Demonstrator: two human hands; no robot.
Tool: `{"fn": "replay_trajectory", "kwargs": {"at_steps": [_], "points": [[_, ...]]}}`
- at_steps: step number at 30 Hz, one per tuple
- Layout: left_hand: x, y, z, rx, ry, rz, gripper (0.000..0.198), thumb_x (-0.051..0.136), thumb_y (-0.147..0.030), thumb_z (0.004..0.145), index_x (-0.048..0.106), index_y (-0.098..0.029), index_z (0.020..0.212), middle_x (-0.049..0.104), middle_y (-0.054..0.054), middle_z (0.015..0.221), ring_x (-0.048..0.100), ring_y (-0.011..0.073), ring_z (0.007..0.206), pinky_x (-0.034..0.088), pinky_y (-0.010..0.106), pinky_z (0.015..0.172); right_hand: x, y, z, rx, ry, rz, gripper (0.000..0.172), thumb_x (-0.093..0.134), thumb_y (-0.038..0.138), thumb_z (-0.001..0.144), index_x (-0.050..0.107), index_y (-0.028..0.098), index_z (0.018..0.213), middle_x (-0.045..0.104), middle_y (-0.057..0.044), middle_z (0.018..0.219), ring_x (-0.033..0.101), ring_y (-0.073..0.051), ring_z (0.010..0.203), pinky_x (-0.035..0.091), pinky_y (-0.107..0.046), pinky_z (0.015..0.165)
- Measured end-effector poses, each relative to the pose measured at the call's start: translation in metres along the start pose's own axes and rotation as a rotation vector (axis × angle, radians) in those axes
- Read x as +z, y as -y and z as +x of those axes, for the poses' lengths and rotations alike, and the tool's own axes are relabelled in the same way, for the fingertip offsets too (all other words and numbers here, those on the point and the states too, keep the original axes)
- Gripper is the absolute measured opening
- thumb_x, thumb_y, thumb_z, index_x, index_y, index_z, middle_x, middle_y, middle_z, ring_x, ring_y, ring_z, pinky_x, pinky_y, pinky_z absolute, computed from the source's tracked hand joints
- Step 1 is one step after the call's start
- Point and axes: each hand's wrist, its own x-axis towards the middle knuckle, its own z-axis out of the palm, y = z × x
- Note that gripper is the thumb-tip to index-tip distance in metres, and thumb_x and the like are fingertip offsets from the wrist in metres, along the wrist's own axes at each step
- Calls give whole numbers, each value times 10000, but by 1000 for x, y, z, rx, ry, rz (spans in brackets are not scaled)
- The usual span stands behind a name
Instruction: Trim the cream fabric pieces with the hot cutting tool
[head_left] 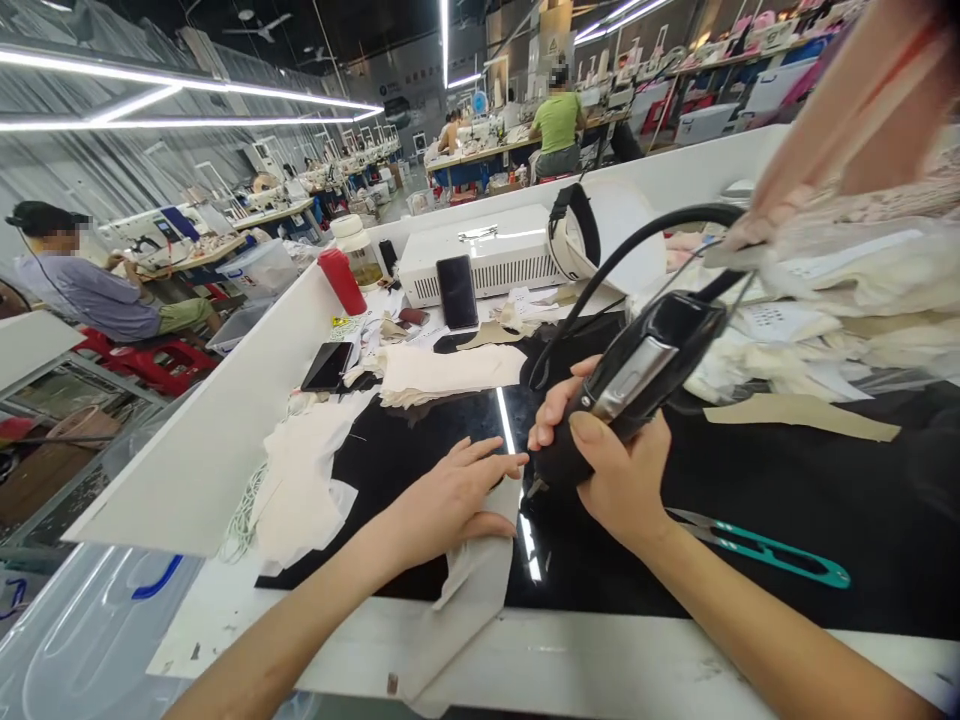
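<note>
Right hand (626,470) wrapped round black corded tool (645,350), held over black mat (750,480) near mid-counter (600,640). Left hand (442,500) flat, fingers loosely spread, nothing gripped, resting on pale cloth (484,575). Cloth runs from under left hand off mat, over counter's front edge. Teal snips (784,553) on mat, right of right hand. Cloth stack (454,370) beyond left hand; upright phone (457,292) behind stack. Cream pieces (304,480) left of left hand.
</note>
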Motion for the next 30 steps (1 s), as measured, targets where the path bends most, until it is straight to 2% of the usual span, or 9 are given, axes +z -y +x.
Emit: {"fn": "replay_trajectory", "kwargs": {"at_steps": [3, 7, 15, 25, 30], "points": [[0, 7, 3, -43, 103, -28, 637, 881, -445, 1029, 572, -239, 1547, 661, 173, 1642, 431, 368, 1720, 368, 736, 1381, 2, -3, 3, 17, -8, 6, 448, 935, 486, 878, 640, 283, 1148, 759, 64, 807, 694, -151, 566, 628, -321, 577], [1, 9, -1, -79, 128, -55, 673, 899, -441, 1020, 572, -287, 1588, 685, 143, 1620, 365, 374, 1750, 298, 785, 1383, 4, -5, 3, 33, -12, 5, 462, 927, 512, 875, 648, 278, 1160, 762, 51, 811, 682, -152, 575, 622, -328, 581], [4, 13, -4, -67, 112, -8, 698, 901, -476, 1010, 582, -269, 1596, 656, 195, 1652, 396, 407, 1731, 326, 825, 1342, 10, -9, 0, 36, -9, -11, 464, 931, 488, 869, 675, 272, 1191, 782, 37, 865, 706, -156, 627, 649, -348, 649], [2, 9, -5, -105, 145, -10, 727, 874, -505, 1028, 543, -267, 1630, 623, 191, 1690, 328, 391, 1761, 244, 845, 1362, 11, -9, -1, 55, 2, 1, 465, 943, 501, 863, 676, 269, 1165, 777, 45, 830, 706, -151, 588, 632, -304, 557], [2, 7, -11, -132, 148, 5, 615, 882, -483, 1027, 620, -259, 1535, 636, 161, 1691, 345, 407, 1752, 243, 858, 1357, 12, -8, -2, 52, 14, 15, 434, 944, 447, 866, 673, 269, 1154, 786, 49, 839, 708, -146, 580, 636, -297, 542]]}}
